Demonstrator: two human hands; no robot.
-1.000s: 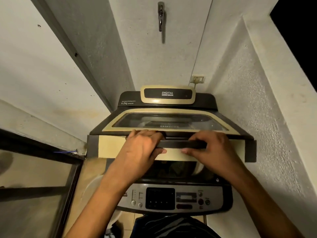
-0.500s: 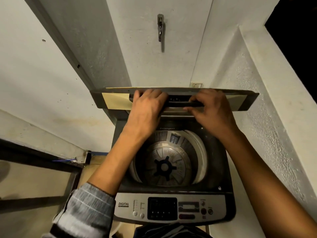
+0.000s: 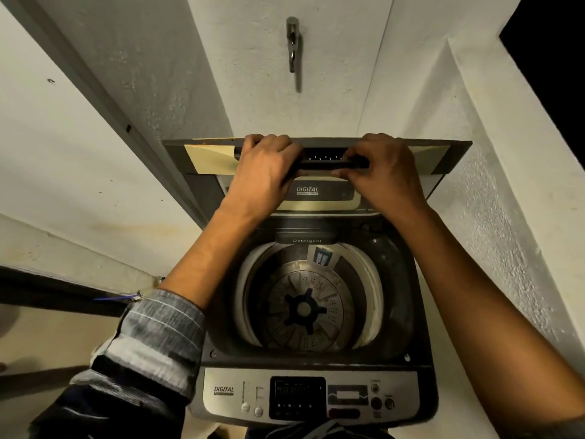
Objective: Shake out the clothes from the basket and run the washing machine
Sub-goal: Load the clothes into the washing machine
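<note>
Two hands, left hand [image 3: 264, 172] and right hand [image 3: 384, 172], grip one raised lid handle [image 3: 329, 165]; one empty drum [image 3: 305, 307].

One washing machine [image 3: 311, 312] with one lid [image 3: 209, 156], one drum [image 3: 305, 299], one control panel [image 3: 310, 396]. Two hands, left [image 3: 264, 172] and right [image 3: 384, 171]; one rolled sleeve [image 3: 152, 337]. One wall tap [image 3: 292, 42], two "DIGITAL" labels.

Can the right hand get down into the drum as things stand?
Probably yes. The lid is folded up at the back, the drum mouth is uncovered, and nothing lies inside. The right hand would first have to let go of the lid handle.
</note>
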